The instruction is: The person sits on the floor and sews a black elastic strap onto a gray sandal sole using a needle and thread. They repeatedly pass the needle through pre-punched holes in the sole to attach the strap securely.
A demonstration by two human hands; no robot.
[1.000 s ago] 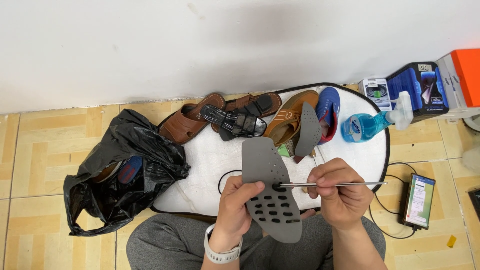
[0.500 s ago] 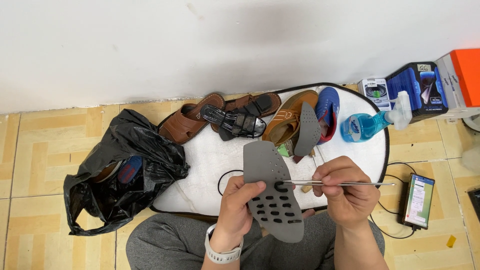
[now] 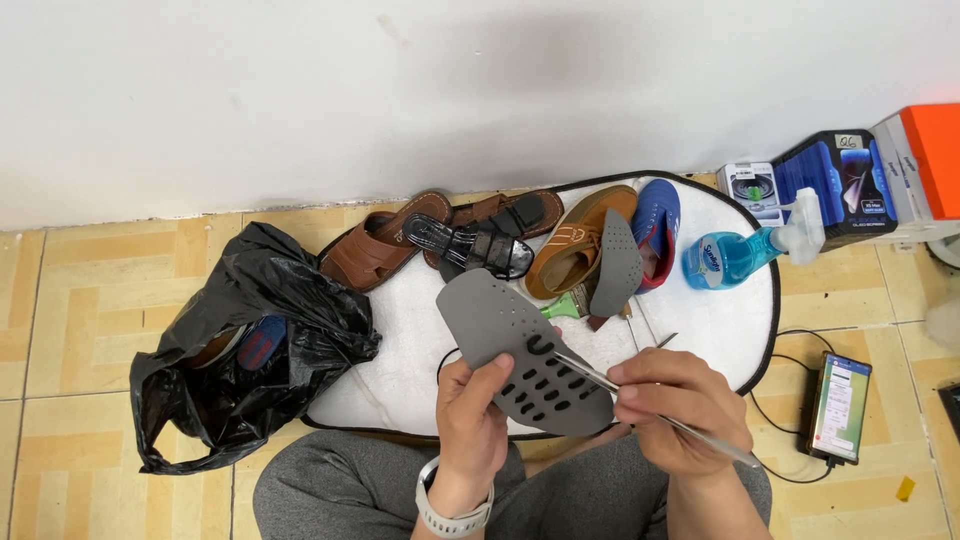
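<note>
Left hand (image 3: 478, 420) grips the grey perforated insole (image 3: 520, 350) above the near edge of the white mat (image 3: 400, 350); right hand (image 3: 672, 410) pinches a thin metal tool (image 3: 590, 375) against its holes. Looks mid-job, shoes still untouched behind. Blue spray bottle (image 3: 735, 255) at the mat's right edge; dark blue box (image 3: 835, 185) and orange box (image 3: 930, 150) beyond.

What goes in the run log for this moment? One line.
left hand: holds grey perforated insole | right hand: holds thin metal tool, tip on insole | white mat: shoes behind
</note>
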